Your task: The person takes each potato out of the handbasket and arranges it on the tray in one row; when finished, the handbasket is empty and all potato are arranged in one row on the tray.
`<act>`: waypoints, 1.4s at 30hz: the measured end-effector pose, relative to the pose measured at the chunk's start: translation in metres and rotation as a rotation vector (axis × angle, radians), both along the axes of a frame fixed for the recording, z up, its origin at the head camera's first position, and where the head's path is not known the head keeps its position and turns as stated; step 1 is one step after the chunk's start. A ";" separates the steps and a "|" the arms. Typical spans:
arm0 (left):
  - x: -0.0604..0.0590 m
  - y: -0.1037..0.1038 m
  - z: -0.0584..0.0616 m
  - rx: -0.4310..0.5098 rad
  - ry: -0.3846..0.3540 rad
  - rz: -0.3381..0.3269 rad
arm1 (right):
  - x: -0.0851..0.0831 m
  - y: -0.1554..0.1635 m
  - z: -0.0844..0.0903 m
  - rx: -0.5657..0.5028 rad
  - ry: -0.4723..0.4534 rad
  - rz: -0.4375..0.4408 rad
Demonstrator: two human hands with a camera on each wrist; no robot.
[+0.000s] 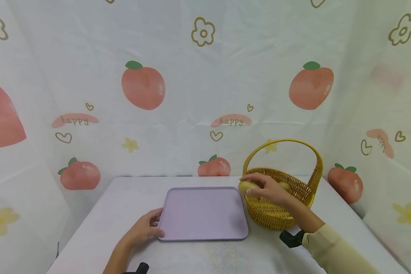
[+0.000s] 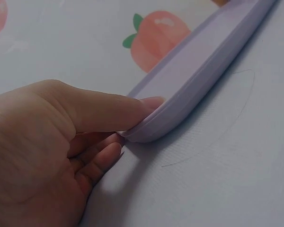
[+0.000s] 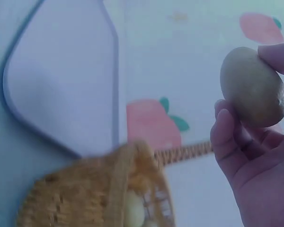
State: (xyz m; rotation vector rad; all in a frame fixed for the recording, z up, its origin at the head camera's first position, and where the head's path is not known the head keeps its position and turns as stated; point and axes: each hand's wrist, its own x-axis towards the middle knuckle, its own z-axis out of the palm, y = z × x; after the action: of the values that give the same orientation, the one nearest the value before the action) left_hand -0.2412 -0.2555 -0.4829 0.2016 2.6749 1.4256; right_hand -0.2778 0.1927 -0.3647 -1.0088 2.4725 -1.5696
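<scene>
Right hand (image 1: pixel 272 189) curled round a potato (image 1: pixel 247 186), held up just over the rim of the yellow wicker basket (image 1: pixel 270 213), right beside the lilac tray (image 1: pixel 203 213). Left hand (image 1: pixel 144 229) pinching that tray's near-left corner, flat on the bench (image 1: pixel 123 205).

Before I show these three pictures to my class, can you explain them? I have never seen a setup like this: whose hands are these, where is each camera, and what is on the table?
There is no machine here: a person works with two bare hands, wearing three cameras. The wide picture comes from a head camera looking down at a table. The other two come from cameras on each wrist. On the table lie a lilac tray and a yellow woven basket with a hoop handle; at least one more pale round item sits inside it. The left hand grips the tray's near left corner, thumb on the rim. The right hand holds a potato in its fingers, raised at the basket's rim beside the tray.
</scene>
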 end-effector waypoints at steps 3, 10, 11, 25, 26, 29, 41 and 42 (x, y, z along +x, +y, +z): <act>0.000 -0.001 0.000 -0.004 0.008 -0.013 | 0.000 -0.015 0.000 0.001 0.001 0.032; 0.000 -0.004 0.001 -0.009 0.029 -0.041 | -0.008 -0.049 -0.011 -0.004 -0.102 0.097; 0.000 -0.004 0.001 -0.008 0.028 -0.042 | -0.009 -0.055 -0.012 -0.014 -0.126 0.107; 0.000 -0.004 0.000 0.008 0.025 -0.043 | -0.017 -0.123 -0.042 0.018 -0.246 0.012; 0.000 -0.004 0.000 0.008 0.023 -0.040 | -0.017 -0.127 -0.044 0.011 -0.272 0.012; 0.001 -0.003 0.000 0.004 0.024 -0.034 | -0.021 -0.137 -0.051 0.043 -0.301 0.005; 0.000 -0.004 0.000 -0.011 0.037 -0.058 | -0.029 -0.186 -0.084 0.263 -0.027 -0.069; 0.000 -0.004 0.000 -0.013 0.037 -0.057 | -0.029 -0.191 -0.086 0.283 -0.004 -0.079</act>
State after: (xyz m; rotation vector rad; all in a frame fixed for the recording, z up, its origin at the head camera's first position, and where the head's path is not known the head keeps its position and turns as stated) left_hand -0.2416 -0.2591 -0.4827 0.3036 2.6841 1.4009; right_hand -0.3068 0.0014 -0.4506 -0.8729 2.6622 -1.1884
